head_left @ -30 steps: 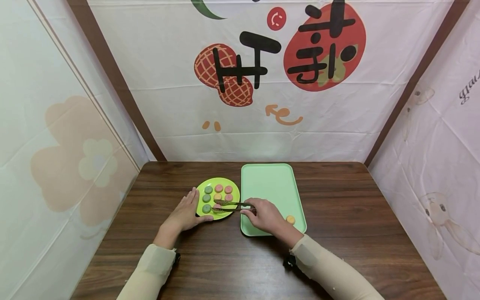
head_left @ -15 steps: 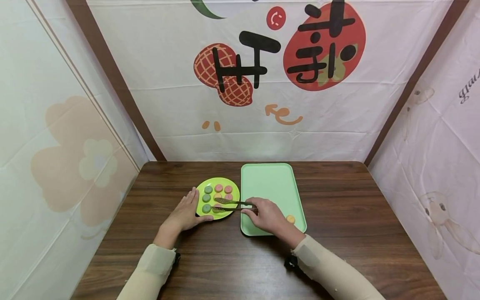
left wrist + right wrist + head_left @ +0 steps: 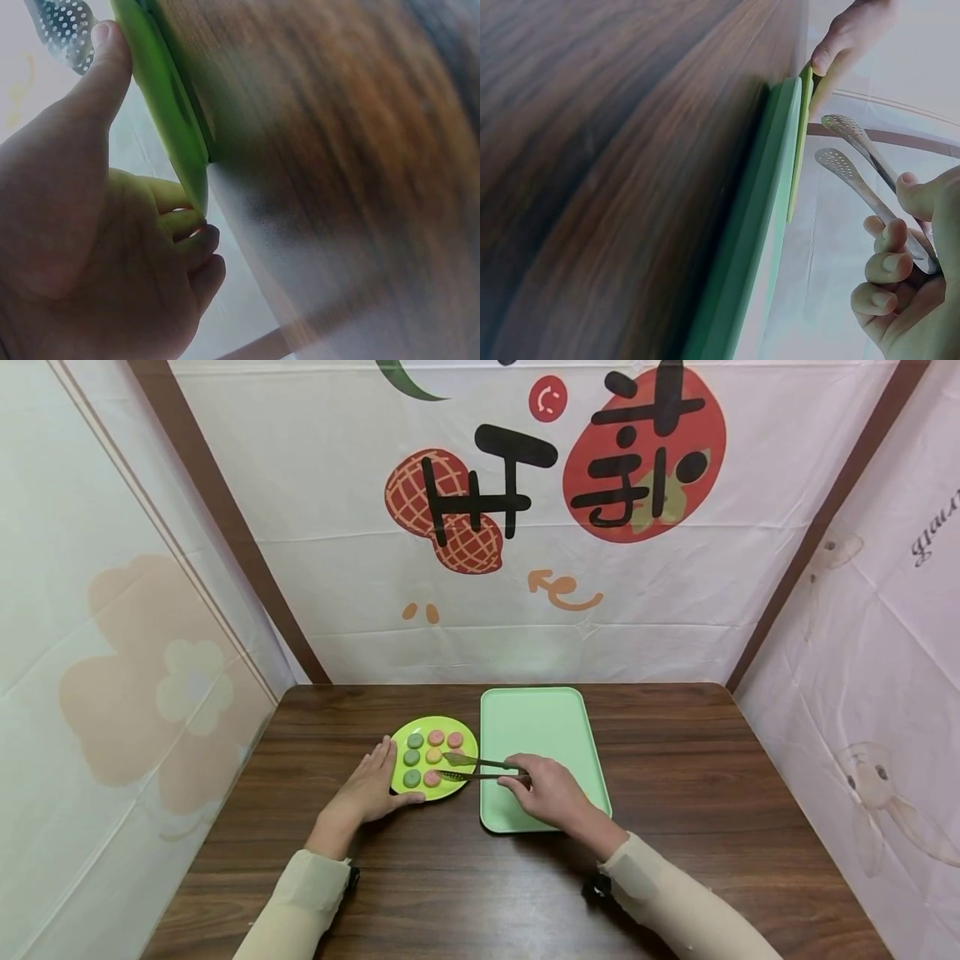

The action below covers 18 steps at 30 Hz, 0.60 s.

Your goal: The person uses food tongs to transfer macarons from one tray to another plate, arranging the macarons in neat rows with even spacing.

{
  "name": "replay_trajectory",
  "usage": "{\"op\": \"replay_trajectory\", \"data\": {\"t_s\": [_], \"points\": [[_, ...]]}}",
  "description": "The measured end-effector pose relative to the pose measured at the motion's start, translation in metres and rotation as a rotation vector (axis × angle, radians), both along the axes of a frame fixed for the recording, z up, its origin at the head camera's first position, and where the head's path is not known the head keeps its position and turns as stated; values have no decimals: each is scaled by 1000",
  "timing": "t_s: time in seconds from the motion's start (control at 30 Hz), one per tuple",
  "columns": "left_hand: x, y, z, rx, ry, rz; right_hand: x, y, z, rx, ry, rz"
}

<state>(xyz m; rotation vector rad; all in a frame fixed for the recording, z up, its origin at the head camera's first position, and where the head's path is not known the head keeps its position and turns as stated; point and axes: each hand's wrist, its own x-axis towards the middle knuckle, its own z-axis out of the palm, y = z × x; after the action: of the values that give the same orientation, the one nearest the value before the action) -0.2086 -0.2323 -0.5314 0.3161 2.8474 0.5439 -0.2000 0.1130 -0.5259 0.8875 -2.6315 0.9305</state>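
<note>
In the head view, a lime-green plate (image 3: pixel 420 725) bears several green macarons (image 3: pixel 412 757), several pink macarons (image 3: pixel 436 737) and a yellow macaron (image 3: pixel 434 756). My left hand (image 3: pixel 369 785) holds the plate's left rim between thumb and fingers. My right hand (image 3: pixel 551 791) grips metal tongs (image 3: pixel 491 776), pointing left over the plate's right side. Their perforated tips stand apart, the lower one overlapping a front pink macaron (image 3: pixel 432 778). Nothing sits between the tong tips (image 3: pixel 845 165) in the right wrist view.
A mint-green tray (image 3: pixel 534 718) lies directly right of the plate, under my right hand. Both rest on a dark wooden table (image 3: pixel 450 877). A printed white cloth (image 3: pixel 337 568) hangs behind the table, with more cloth at both sides.
My right hand and the tongs have shifted slightly right, uncovering more of the front pink macaron. The yellow macaron on the tray is now hidden behind my right arm. My left hand stays put.
</note>
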Motion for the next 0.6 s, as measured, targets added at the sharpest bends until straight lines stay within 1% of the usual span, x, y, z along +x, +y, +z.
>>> {"op": "replay_trajectory", "data": {"t_s": [0.2, 0.43, 0.6], "points": [[0, 0, 0, -7, -7, 1, 2, 8, 3, -5, -14, -23], [0, 0, 1, -11, -13, 2, 3, 18, 3, -18, -32, -37], [2, 1, 3, -4, -6, -6, 4, 25, 2, -31, -17, -39]]}}
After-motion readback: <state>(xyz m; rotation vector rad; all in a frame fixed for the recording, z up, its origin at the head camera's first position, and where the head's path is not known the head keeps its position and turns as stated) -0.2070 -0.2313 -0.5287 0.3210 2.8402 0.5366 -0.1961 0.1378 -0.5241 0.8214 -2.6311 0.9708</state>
